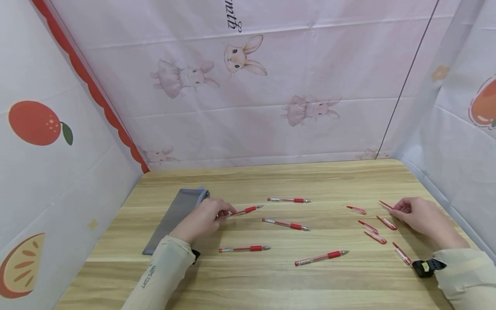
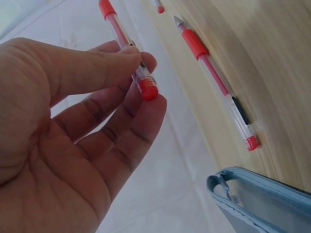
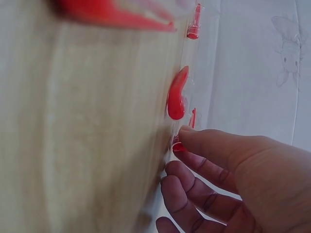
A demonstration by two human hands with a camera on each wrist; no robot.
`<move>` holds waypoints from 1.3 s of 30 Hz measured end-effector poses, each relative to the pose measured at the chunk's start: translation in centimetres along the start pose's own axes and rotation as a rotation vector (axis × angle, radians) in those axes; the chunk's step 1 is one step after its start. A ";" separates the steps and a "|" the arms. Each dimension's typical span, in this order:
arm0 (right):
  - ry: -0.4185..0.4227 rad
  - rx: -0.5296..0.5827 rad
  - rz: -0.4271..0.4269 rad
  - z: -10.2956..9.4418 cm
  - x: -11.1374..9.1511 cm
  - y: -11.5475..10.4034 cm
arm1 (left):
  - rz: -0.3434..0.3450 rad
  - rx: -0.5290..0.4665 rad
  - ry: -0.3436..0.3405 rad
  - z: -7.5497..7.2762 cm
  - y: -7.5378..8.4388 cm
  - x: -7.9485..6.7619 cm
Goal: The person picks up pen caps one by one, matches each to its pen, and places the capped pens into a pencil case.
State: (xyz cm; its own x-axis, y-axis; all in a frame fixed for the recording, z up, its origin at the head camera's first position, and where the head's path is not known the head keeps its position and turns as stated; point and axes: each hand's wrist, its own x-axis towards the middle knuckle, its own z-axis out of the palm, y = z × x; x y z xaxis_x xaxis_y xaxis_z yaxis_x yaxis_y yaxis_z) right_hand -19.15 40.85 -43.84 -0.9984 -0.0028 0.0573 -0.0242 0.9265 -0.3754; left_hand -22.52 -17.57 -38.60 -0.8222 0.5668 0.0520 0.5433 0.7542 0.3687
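My left hand pinches an uncapped red gel pen near its rear end, between thumb and fingers. In the left wrist view the pen's red end plug peeks out below the thumb. At the right of the table, my right hand pinches a clear-and-red pen cap between thumb and forefinger. In the right wrist view the thumb partly hides that cap. Several loose caps lie around this hand, among them one cap just in front of the fingers and another near the wrist.
Several uncapped red pens lie across the table's middle, including a far pen, a central pen and a near pen. A grey zip pouch lies beside my left forearm. Printed cloth walls enclose the wooden table.
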 end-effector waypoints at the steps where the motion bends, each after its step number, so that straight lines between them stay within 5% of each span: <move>1: 0.000 -0.001 -0.001 0.0 0.0 0.0 | -0.002 -0.002 0.000 0.0 0.0 0.0; 23: 0.086 0.055 0.001 -0.2 -1.6 -0.1 | 0.009 0.017 0.015 0.0 0.0 -0.3; 39: 0.108 0.098 -0.100 -0.8 -3.1 -6.1 | 0.047 0.032 0.009 0.2 0.9 -0.5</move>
State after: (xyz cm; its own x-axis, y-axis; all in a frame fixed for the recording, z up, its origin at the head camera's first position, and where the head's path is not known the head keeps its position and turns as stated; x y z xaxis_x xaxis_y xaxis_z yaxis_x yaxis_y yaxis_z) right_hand -15.85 35.54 -41.00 -0.9794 -0.0479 0.1960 -0.1334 0.8827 -0.4506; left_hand -21.63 -17.09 -38.45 -0.7970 0.5991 0.0767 0.5864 0.7372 0.3357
